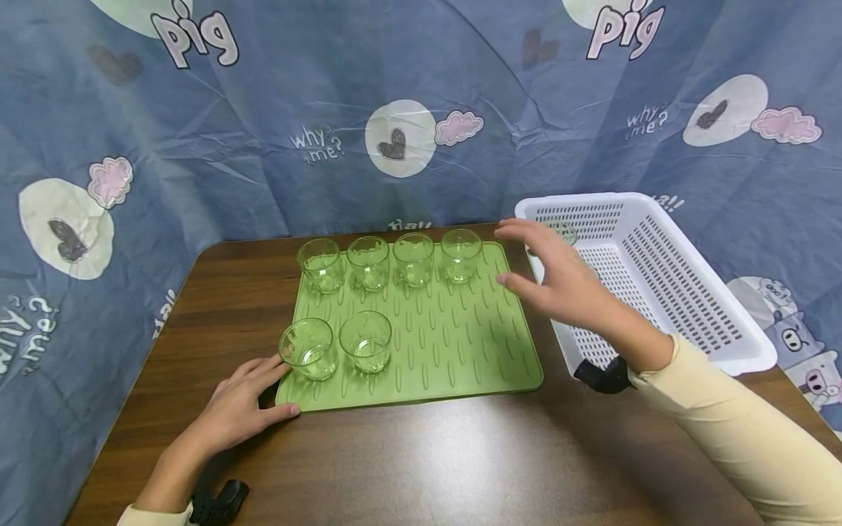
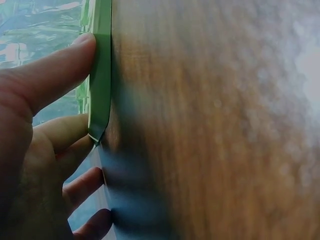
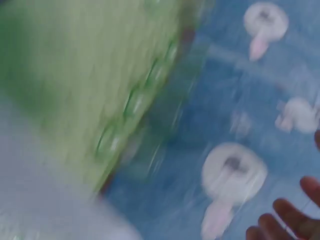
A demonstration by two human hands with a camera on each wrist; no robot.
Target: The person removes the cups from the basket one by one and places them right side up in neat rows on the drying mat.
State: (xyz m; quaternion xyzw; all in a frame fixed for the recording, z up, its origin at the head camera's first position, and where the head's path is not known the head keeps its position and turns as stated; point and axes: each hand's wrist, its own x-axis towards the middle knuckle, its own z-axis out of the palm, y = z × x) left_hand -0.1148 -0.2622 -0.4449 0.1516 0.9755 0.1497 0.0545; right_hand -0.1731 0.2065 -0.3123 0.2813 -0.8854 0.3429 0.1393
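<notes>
A green ribbed mat [image 1: 454,343] lies on the table, bearing six clear glasses. Four glasses, among them the rightmost one [image 1: 461,256], line its far side; a pair, including the near-left glass [image 1: 310,351], stands at the near left. My left hand [image 1: 240,402] rests at the mat's near-left corner, thumb [image 2: 82,52] on the front edge and relaxed fingers along the left side, close to that glass. Empty, my right hand [image 1: 562,281] hovers between the mat and a white basket [image 1: 697,292], fingers spread. Another glass [image 1: 562,232] shows inside the basket, partly hidden behind this hand.
The perforated basket stands at the right of the wooden table [image 1: 421,460], its left rim beside the mat. A blue printed cloth [image 1: 263,109] hangs close behind the table's far edge and down both sides. Blur covers much of the right wrist view.
</notes>
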